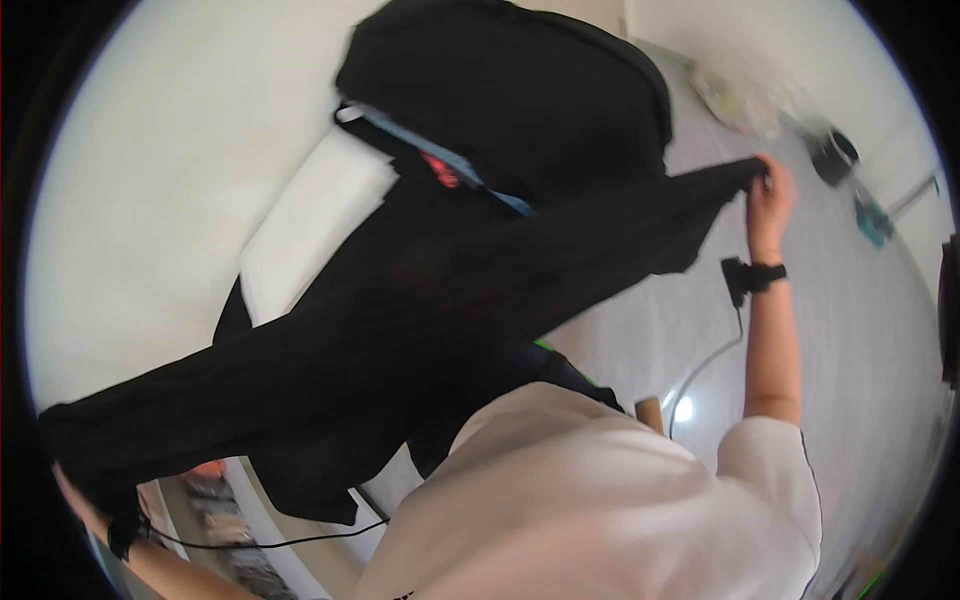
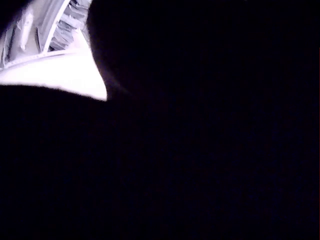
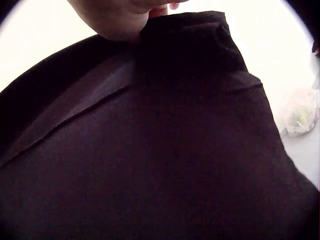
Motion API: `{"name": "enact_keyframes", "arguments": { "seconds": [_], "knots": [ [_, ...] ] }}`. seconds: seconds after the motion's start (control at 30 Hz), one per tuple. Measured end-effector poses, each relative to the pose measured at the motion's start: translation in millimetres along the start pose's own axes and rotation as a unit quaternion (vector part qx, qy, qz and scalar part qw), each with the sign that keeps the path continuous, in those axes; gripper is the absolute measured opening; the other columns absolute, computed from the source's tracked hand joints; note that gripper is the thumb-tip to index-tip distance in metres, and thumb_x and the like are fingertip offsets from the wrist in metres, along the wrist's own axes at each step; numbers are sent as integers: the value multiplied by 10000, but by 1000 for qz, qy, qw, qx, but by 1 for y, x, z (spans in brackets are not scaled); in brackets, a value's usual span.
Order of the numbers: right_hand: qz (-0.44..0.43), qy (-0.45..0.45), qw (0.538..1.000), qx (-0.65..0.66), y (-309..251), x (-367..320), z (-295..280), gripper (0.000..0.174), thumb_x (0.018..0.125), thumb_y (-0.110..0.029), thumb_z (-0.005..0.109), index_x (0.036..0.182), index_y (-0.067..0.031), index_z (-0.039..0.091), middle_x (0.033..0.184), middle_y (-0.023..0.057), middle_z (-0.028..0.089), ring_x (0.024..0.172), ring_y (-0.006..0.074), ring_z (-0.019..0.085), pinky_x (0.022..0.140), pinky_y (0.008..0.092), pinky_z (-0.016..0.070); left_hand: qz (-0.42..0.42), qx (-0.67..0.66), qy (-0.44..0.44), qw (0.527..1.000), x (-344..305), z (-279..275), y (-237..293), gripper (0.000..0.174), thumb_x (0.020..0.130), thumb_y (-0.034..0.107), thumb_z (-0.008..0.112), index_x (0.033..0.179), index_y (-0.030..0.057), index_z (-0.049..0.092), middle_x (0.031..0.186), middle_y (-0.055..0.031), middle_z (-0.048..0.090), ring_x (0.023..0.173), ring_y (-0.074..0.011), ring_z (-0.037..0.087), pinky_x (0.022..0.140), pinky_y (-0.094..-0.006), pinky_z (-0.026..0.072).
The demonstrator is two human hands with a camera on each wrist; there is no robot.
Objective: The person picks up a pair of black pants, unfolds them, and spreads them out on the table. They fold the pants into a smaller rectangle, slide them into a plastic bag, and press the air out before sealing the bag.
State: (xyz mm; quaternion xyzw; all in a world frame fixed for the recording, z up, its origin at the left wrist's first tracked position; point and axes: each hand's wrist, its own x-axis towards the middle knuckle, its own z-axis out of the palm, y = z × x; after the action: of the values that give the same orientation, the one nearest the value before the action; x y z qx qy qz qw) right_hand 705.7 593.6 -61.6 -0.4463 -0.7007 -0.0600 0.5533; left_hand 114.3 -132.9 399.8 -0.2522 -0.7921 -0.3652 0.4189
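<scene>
A long black garment (image 1: 400, 290) is stretched between both hands, slanting across the head view. At its upper right end my right hand (image 1: 770, 205) pinches the edge; in the right wrist view part of that hand (image 3: 122, 17) shows above the black cloth (image 3: 150, 135). My left hand (image 1: 82, 500) holds the opposite end at the far lower left, its fingers mostly hidden by cloth. Dark fabric (image 2: 175, 150) fills nearly all of the left wrist view, where no hand shows.
Beyond the garment lies a large black item (image 1: 510, 90) with blue and red cloth at its edge, beside a white panel (image 1: 310, 220). A clear plastic bag (image 1: 735, 95) and a dark bin (image 1: 834, 158) stand on the floor at upper right. Cables run from both wrists.
</scene>
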Motion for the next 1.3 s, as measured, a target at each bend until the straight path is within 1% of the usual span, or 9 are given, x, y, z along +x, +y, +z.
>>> {"name": "enact_keyframes", "arguments": {
  "seconds": [0.07,0.13,0.2,0.27,0.3,0.5,0.6,0.9,1.3],
  "knots": [
    [22,36,999,32,-11,24,13,329,742,65,522,1029,-56,630,967,117,638,918,285,599,851,378,452,-104,-38,55,992,-62,16,10,559,949,322,467,1390,-10,378,1398,-142,421,1257,-232,437,1062,-341,330],
    [60,79,993,63,-20,52,23,251,844,11,539,1078,-9,627,1012,111,660,939,213,623,854,316,470,-199,-115,-7,973,-81,-19,-80,508,939,286,481,1350,-2,400,1316,-109,477,1194,-208,476,1026,-333,369],
    [102,123,983,95,-19,79,39,257,920,-135,556,1132,-2,619,1058,110,672,958,200,634,862,297,471,-179,-119,-137,967,-113,-53,-166,304,909,177,484,1181,42,504,1176,-62,538,1075,-176,525,976,-314,403],
    [104,131,978,126,-46,110,44,269,935,-169,542,1135,-7,618,1050,99,677,951,194,637,857,295,471,-224,-203,-163,939,-164,-59,-202,249,907,141,484,1130,39,528,1135,-58,568,1052,-161,541,951,-318,421],
    [73,134,983,98,-67,127,34,268,938,-175,540,1135,-12,620,1053,99,675,952,192,636,853,294,471,-278,-248,-143,917,-194,-42,-165,274,904,133,503,1149,14,529,1160,-68,580,1067,-171,551,952,-322,425],
    [-67,122,987,77,-184,212,82,273,952,-222,513,1142,-56,616,1079,123,659,978,256,630,859,333,469,-367,-230,-154,888,-252,-17,-175,315,932,110,494,1228,3,504,1186,-67,584,1074,-160,554,970,-290,404],
    [-127,33,991,-21,-227,237,126,324,971,-339,440,1182,-133,575,1117,122,632,1021,317,601,845,382,477,-430,-202,-187,860,-260,16,-195,301,949,120,487,1220,-8,513,1170,-63,592,1045,-151,559,943,-274,413],
    [-343,-240,902,-106,-285,209,285,185,945,-273,472,1055,-136,529,994,112,624,916,356,596,748,454,485,-433,-122,-305,840,-259,148,-230,304,935,105,500,1205,-32,529,1148,-74,614,1008,-159,582,910,-275,438],
    [-292,-390,864,-129,-278,201,362,307,893,-350,566,1037,-79,554,1018,133,646,978,349,599,792,445,480,-532,-95,-385,748,-258,178,-273,378,920,188,565,1213,-46,518,1126,-99,622,1000,-178,588,901,-291,444]
  ]
}}
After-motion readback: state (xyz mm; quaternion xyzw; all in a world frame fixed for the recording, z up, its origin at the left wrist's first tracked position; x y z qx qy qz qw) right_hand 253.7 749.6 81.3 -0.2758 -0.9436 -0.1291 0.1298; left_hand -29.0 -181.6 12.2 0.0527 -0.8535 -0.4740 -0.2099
